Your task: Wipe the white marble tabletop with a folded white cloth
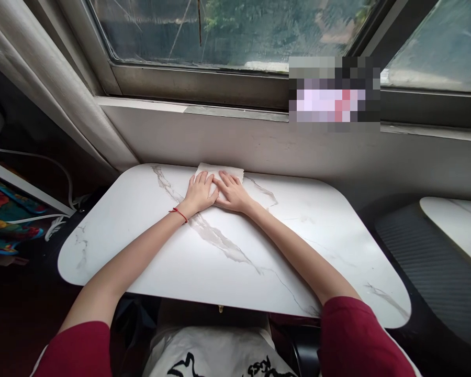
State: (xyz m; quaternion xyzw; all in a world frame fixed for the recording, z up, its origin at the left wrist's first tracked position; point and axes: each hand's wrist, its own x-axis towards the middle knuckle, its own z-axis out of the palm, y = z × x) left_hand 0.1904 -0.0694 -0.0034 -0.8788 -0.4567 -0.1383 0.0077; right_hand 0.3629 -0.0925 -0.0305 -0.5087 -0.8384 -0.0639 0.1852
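A thin white cloth or paper wipe (pixel 220 168) lies flat at the far edge of the white marble-patterned table (pixel 149 251). My left hand (pixel 200 192), with a red string round its wrist, rests palm down on the wipe, fingers stretched forward. Right beside it, my right hand (pixel 232 191) also presses flat on the wipe with fingers extended. The two hands touch or nearly touch near the thumbs. Much of the wipe is hidden under them; its far strip and scalloped right edge show.
Behind the table stand a low pale wall (pixel 204 133) and a window (pixel 235 31). A pale curtain (pixel 55 78) hangs at left, near white cables (pixel 55 225). Another marble-patterned tabletop (pixel 455 220) is at right, beside a dark ribbed surface (pixel 424 256). A blurred patch covers part of the sill.
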